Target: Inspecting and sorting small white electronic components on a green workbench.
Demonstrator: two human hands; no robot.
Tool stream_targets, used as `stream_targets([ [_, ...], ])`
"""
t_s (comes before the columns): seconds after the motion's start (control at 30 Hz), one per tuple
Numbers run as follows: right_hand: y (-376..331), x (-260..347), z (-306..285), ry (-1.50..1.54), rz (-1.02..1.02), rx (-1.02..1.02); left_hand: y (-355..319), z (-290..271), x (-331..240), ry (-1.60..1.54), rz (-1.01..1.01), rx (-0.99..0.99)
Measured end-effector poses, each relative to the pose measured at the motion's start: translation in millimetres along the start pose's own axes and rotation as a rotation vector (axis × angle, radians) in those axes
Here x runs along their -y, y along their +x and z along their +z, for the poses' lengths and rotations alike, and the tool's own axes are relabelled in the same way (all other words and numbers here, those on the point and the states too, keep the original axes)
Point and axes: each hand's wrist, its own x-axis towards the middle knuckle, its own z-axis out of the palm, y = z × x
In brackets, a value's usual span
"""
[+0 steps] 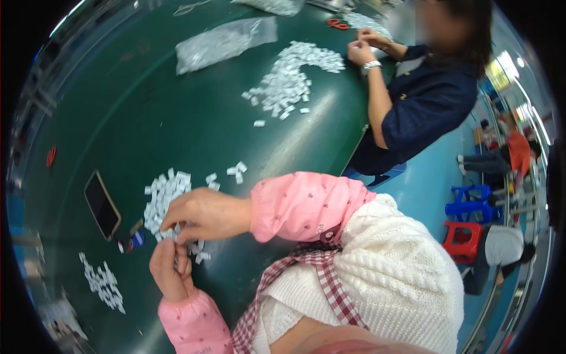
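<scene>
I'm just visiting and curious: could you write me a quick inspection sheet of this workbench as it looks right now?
Surface: dark green table, glossy, mostly bare.
Job's things: pile of small white pieces under the hands; left hand grips a few pieces.
Clutter: dark phone, second white pile, clear bags, red scissors, another small pile.
Hands: right hand pinching at the pile; both in pink sleeve covers.
Cables: nothing seen.
Surroundings: co-worker seated opposite, blue and red stools.

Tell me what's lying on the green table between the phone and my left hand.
In the head view, a small red-and-blue object lies between the phone and the left hand, beside the pile of small white pieces.
</scene>
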Motion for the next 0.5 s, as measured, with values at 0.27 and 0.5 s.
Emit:
stream_targets([
  [0.27, -1, 13, -14, 0.289, 0.281, 0.067, -4, 25, -12, -0.125, -0.081, 0.011],
  [0.5, 2, 19, -10, 0.327, 0.394, 0.103, -7, 16, -10, -0.159, -0.069, 0.059],
])
